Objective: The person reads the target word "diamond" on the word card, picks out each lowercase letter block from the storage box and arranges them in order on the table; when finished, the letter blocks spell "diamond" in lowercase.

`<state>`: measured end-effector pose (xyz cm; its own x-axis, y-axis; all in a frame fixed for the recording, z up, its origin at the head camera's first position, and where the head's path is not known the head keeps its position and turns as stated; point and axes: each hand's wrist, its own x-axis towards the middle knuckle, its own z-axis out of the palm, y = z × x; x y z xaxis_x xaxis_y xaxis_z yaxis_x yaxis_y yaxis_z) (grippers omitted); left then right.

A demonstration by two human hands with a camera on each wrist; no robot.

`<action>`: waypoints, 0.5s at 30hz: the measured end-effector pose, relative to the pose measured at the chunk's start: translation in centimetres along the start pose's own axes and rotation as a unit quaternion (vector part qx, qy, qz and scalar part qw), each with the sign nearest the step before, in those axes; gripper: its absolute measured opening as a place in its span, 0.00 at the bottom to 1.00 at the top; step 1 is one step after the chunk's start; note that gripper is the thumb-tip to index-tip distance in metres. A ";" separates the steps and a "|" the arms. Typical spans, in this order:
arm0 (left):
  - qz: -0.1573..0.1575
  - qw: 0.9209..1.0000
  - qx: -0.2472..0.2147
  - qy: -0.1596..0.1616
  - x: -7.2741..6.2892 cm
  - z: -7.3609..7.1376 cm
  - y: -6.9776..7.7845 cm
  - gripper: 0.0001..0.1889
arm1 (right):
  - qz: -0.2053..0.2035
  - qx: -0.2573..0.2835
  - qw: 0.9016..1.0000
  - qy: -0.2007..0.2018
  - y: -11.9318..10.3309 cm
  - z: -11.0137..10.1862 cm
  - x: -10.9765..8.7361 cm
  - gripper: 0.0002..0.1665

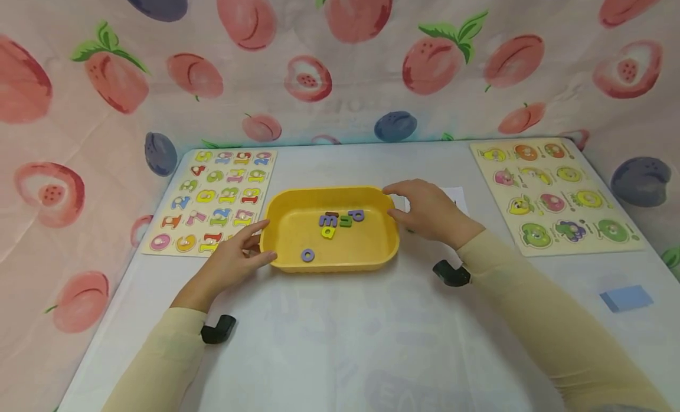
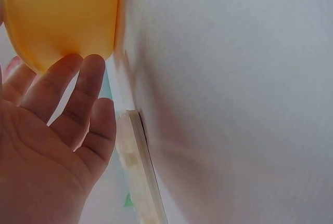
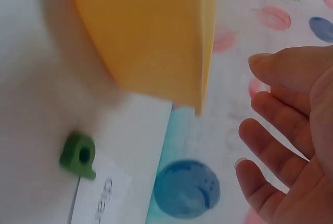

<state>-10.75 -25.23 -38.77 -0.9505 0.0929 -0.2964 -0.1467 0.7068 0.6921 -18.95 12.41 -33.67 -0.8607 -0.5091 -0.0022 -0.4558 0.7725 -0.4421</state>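
Observation:
A yellow plastic tray (image 1: 329, 267) stands on the white-covered table. Loose letters lie inside: a purple o (image 1: 307, 255), a purple m (image 1: 327, 221), a yellow letter (image 1: 328, 232), a green n (image 1: 346, 222), a purple p (image 1: 356, 215) and a small brown piece (image 1: 332, 213). At the tray's left end, my left hand (image 1: 234, 260) has its fingertips against the outer wall, fingers loosely bent. My right hand (image 1: 432, 211) is beside the right end, thumb and fingers spread; the right wrist view shows them apart from the wall. A green letter (image 3: 78, 155) lies below that hand.
A printed paper card (image 3: 101, 195) lies by the green letter. To the left is a number puzzle board (image 1: 183, 238); to the right, a fruit puzzle board (image 1: 512, 214). A blue block (image 1: 627, 298) sits near the right edge. Fruit-patterned cloth (image 1: 350, 87) rises behind the table.

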 end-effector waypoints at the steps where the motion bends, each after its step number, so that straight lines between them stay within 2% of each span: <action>1: 0.000 1.000 0.000 0.000 0.0 0.0 0.0 0.43 | -0.004 0.007 1.000 -0.003 -0.2 0.3 0.2 0.27; 8: -0.001 1.000 0.002 0.000 0.0 0.0 0.0 0.43 | -0.015 0.057 0.998 -0.028 -2.0 2.2 1.7 0.29; 15: 0.003 1.000 0.000 0.002 0.0 0.1 -0.1 0.43 | -0.069 0.043 0.996 -0.029 -3.4 4.0 3.0 0.28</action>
<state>-10.73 -25.24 -38.95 -0.9522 0.0941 -0.2906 -0.1418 0.7063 0.6935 -19.11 6.75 -35.81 -0.7757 -0.6309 0.0129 -0.5453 0.6599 -0.5169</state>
